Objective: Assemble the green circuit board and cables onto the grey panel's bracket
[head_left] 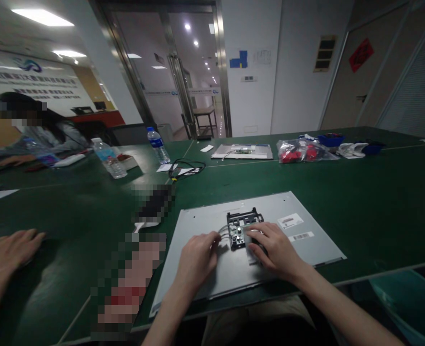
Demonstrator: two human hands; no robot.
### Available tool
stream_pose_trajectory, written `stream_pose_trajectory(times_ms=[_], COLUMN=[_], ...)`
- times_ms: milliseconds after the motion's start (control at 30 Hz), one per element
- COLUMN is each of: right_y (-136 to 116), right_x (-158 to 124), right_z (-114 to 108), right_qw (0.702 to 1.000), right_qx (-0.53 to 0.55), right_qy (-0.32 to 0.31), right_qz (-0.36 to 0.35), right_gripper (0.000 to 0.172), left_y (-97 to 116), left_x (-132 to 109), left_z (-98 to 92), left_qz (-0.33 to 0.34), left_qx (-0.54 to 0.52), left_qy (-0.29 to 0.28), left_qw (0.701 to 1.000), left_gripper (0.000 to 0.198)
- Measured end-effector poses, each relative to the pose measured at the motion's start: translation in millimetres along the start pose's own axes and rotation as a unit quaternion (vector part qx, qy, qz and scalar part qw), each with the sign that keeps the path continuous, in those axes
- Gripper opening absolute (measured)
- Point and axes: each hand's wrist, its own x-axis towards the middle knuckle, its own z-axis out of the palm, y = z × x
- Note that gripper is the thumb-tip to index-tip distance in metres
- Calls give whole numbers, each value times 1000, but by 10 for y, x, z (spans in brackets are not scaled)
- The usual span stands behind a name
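Observation:
A silvery flat display panel (205,274) lies back side up on the green table in front of me. Near its middle is a black plastic frame (239,220) with a small green circuit board (238,235) in it. My left hand (200,257) is closed in a pinch at the thin grey cables (225,231) that run to the board's left side. From the right, my right hand (275,247) curls over a small grey metal plate (250,247) beside the board, thumb and fingers at its edge. Part of the plate and board is hidden under these fingers.
Another person's hand (12,252) rests on the table (342,202) at left. Further back are water bottles (109,158), black cable (187,169), a second panel (221,153), plastic bags with red items (302,151) and blue trays (331,139). Blurred objects lie left of the panel.

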Motion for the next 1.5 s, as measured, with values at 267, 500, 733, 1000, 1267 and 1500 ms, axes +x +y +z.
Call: stream_pose_trajectory(times_ms=[267, 500, 733, 1000, 1267, 1500], right_y=[16, -5, -13, -13, -20, -25], right_x=[-18, -23, -19, -29, -22, -10], right_z=[29, 17, 18, 19, 7, 5], right_qw=[1000, 1000, 1000, 1000, 1000, 1000], right_qx=[3, 5, 2, 2, -2, 0], right_qy=[-4, -6, -8, -12, -3, -5], right_qz=[-6, -9, -9, -7, -13, -15], right_gripper=[28, 27, 27, 26, 25, 24], left_y=[33, 45, 64, 76, 83, 103], left_x=[-56, -59, -57, -37, -50, -55], left_z=[127, 138, 126, 125, 112, 88], left_qz=[11, 35, 36, 43, 54, 55], left_qx=[-17, -37, -7, -31, -94, -92], left_qy=[18, 31, 26, 34, 38, 39], left_qw=[1000, 998, 999, 998, 993, 994], left_gripper=[10, 17, 12, 12, 18, 15])
